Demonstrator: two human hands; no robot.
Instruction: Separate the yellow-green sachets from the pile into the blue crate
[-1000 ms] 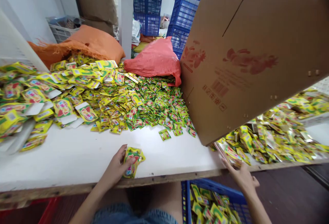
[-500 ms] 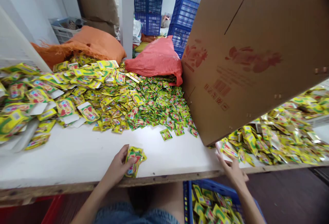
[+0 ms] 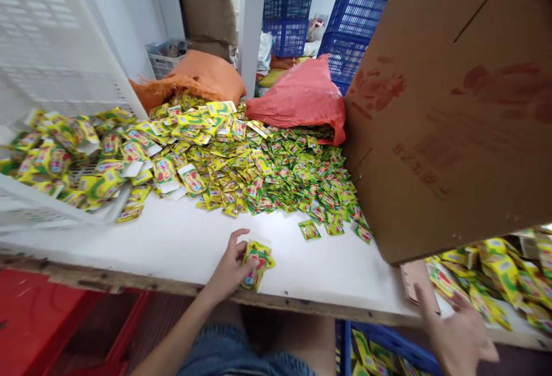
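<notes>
My left hand (image 3: 233, 268) is closed on a few small yellow-green candy packets (image 3: 255, 272), with the thumb across the top one, just above the table's front edge. Over the right part of that edge is my right hand (image 3: 459, 324), its fingers apart and slightly blurred. Its thumb side is at a flat pink slab, perhaps a phone (image 3: 419, 284), which lies under the corner of the big cardboard box (image 3: 440, 134). Loose green packets (image 3: 297, 169) are heaped behind my left hand, and yellow card boxes (image 3: 166, 172) are piled to the left.
A white plastic crate (image 3: 64, 37) lies on its side at the left. Orange (image 3: 211, 74) and red (image 3: 302, 97) sacks sit behind the heap. Below the table are a blue crate (image 3: 390, 338) with yellow packs and a red stool (image 3: 38, 313). More yellow packs (image 3: 487, 284) lie at right.
The view has turned left, so things appear shifted right. My right hand has drawn away from beneath the box corner and its fingers have spread. My left hand keeps hold of the packets.
</notes>
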